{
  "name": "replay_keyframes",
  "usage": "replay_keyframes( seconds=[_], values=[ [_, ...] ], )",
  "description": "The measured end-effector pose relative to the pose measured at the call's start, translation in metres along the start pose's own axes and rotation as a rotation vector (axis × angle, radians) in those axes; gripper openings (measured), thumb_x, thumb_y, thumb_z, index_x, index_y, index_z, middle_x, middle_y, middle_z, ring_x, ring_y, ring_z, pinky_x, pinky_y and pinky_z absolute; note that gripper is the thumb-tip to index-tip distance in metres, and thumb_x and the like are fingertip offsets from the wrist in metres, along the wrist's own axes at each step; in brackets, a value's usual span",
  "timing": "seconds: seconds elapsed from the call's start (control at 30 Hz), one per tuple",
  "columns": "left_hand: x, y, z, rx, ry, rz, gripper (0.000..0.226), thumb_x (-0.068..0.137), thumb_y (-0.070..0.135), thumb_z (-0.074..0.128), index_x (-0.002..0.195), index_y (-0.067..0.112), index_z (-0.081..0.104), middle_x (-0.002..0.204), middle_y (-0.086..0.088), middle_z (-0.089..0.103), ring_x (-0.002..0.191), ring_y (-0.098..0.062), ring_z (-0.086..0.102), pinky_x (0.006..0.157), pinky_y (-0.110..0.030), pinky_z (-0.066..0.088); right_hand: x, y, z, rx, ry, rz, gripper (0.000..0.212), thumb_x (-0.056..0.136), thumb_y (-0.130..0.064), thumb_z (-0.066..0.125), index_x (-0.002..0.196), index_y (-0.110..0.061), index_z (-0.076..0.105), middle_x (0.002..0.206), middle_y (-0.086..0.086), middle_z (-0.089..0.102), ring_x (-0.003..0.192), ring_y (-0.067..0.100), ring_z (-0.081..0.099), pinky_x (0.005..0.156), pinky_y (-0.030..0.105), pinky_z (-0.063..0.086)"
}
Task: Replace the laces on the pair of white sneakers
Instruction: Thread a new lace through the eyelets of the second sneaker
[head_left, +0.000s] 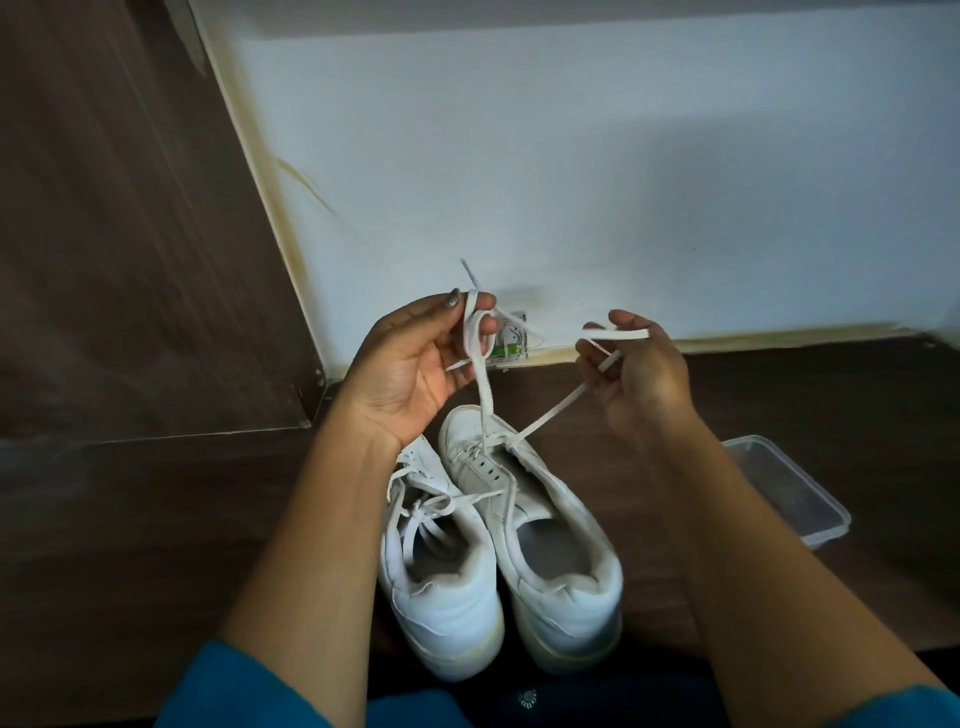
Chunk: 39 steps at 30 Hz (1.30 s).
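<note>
Two white sneakers stand side by side on the dark floor, toes pointing away from me. The left sneaker (441, 587) is laced, its lace ends lying loose across the tongue. The right sneaker (550, 545) has a white lace (485, 395) threaded only through its eyelets nearest the toe. Both lace ends rise from there. My left hand (415, 364) holds one end, looped around a fingertip. My right hand (639, 369) pinches the other end, which folds over its fingers. Both hands hover above the toes of the sneakers.
A clear plastic container (789, 488) lies on the floor to the right of the sneakers. A small transparent box (511, 343) sits at the foot of the white wall (571, 156). A dark wooden panel (130, 234) stands to the left.
</note>
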<state>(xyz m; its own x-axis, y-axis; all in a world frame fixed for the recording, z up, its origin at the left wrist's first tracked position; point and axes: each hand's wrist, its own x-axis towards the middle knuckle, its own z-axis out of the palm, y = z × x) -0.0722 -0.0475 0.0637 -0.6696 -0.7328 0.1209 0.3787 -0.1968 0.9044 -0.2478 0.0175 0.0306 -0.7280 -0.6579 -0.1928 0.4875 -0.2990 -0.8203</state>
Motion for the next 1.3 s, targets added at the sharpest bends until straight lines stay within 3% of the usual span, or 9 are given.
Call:
replay_keyframes(
  seconds=[0.17, 0.23, 0.33, 0.53, 0.7, 0.9, 1.07, 1.17, 1.3],
  values=[
    [0.000, -0.002, 0.007, 0.205, 0.108, 0.046, 0.017, 0.087, 0.012, 0.056, 0.076, 0.014, 0.070, 0.071, 0.005, 0.070, 0.047, -0.004, 0.045, 0.053, -0.019, 0.040, 0.003, 0.022, -0.010, -1.530, -0.152, -0.080, 0.049, 0.088, -0.005, 0.047, 0.135, -0.005, 0.033, 0.128, 0.025, 0.043, 0.113, 0.039, 0.050, 0.090, 0.038, 0.044],
    [0.002, -0.004, 0.009, 0.307, 0.162, 0.076, 0.034, 0.089, 0.014, 0.057, 0.058, 0.018, 0.070, 0.064, 0.006, 0.067, 0.051, -0.005, 0.044, 0.057, -0.022, 0.037, -0.003, 0.026, -0.007, -1.757, -0.165, -0.151, 0.046, 0.087, -0.006, 0.047, 0.131, -0.003, 0.036, 0.133, 0.025, 0.037, 0.119, 0.042, 0.045, 0.097, 0.041, 0.040],
    [0.004, -0.007, 0.012, 0.381, 0.234, 0.159, 0.025, 0.075, 0.011, 0.071, 0.051, 0.015, 0.068, 0.057, -0.001, 0.059, 0.055, -0.006, 0.052, 0.063, -0.025, 0.039, -0.007, 0.018, 0.000, -1.435, -0.283, -0.372, 0.026, 0.082, -0.008, 0.055, 0.107, -0.012, 0.058, 0.106, 0.010, 0.061, 0.095, 0.027, 0.059, 0.075, 0.028, 0.046],
    [0.003, -0.006, 0.021, 0.170, 0.234, 0.158, 0.035, 0.082, 0.006, 0.064, 0.049, 0.012, 0.055, 0.051, -0.002, 0.057, 0.041, -0.012, 0.050, 0.048, -0.024, 0.046, -0.036, 0.021, 0.016, -0.874, -0.918, -0.102, 0.021, 0.080, -0.005, 0.071, 0.090, -0.021, 0.063, 0.073, -0.001, 0.061, 0.056, 0.013, 0.054, 0.049, 0.022, 0.044],
    [0.000, 0.008, 0.021, -0.122, 0.097, 0.136, 0.035, 0.079, 0.030, 0.052, 0.049, 0.012, 0.056, 0.059, -0.005, 0.056, 0.041, -0.012, 0.040, 0.049, -0.024, 0.041, -0.026, 0.035, 0.014, -1.106, -0.727, -0.241, 0.023, 0.087, -0.013, 0.065, 0.079, 0.008, 0.066, 0.062, 0.011, 0.065, 0.056, 0.017, 0.061, 0.062, 0.032, 0.056],
    [-0.006, 0.025, 0.019, -0.205, -0.052, 0.298, 0.026, 0.070, 0.007, 0.047, 0.065, 0.001, 0.071, 0.083, -0.012, 0.071, 0.072, -0.022, 0.067, 0.078, -0.036, 0.056, -0.026, 0.031, 0.013, -0.952, -0.754, -0.115, 0.022, 0.091, -0.009, 0.059, 0.071, -0.007, 0.068, 0.068, 0.013, 0.069, 0.056, 0.012, 0.061, 0.051, 0.015, 0.050],
    [-0.005, 0.025, 0.026, -0.189, 0.009, 0.326, 0.022, 0.076, 0.011, 0.056, 0.057, 0.005, 0.066, 0.079, -0.011, 0.070, 0.062, -0.019, 0.066, 0.070, -0.033, 0.057, -0.023, 0.033, 0.008, -0.977, -0.762, -0.061, 0.005, 0.087, -0.005, 0.064, 0.090, -0.009, 0.063, 0.074, 0.009, 0.063, 0.061, 0.015, 0.061, 0.057, 0.020, 0.052],
    [0.000, 0.016, 0.027, 0.018, 0.154, 0.279, 0.030, 0.084, 0.008, 0.058, 0.054, 0.009, 0.053, 0.056, -0.003, 0.056, 0.033, -0.006, 0.035, 0.040, -0.015, 0.034, -0.023, 0.022, 0.009, -0.912, -0.650, -0.095, 0.007, 0.089, -0.002, 0.059, 0.084, -0.006, 0.061, 0.069, 0.008, 0.059, 0.053, 0.012, 0.056, 0.050, 0.019, 0.049],
    [0.006, -0.014, 0.026, 0.650, 0.206, 0.283, 0.033, 0.088, 0.016, 0.063, 0.057, 0.007, 0.056, 0.045, 0.007, 0.051, 0.040, -0.001, 0.039, 0.044, -0.015, 0.032, -0.031, 0.012, 0.009, -0.603, -0.707, 0.255, 0.039, 0.099, -0.037, 0.040, 0.083, -0.008, 0.061, 0.073, 0.010, 0.065, 0.060, 0.016, 0.064, 0.057, 0.024, 0.055]
  ],
)
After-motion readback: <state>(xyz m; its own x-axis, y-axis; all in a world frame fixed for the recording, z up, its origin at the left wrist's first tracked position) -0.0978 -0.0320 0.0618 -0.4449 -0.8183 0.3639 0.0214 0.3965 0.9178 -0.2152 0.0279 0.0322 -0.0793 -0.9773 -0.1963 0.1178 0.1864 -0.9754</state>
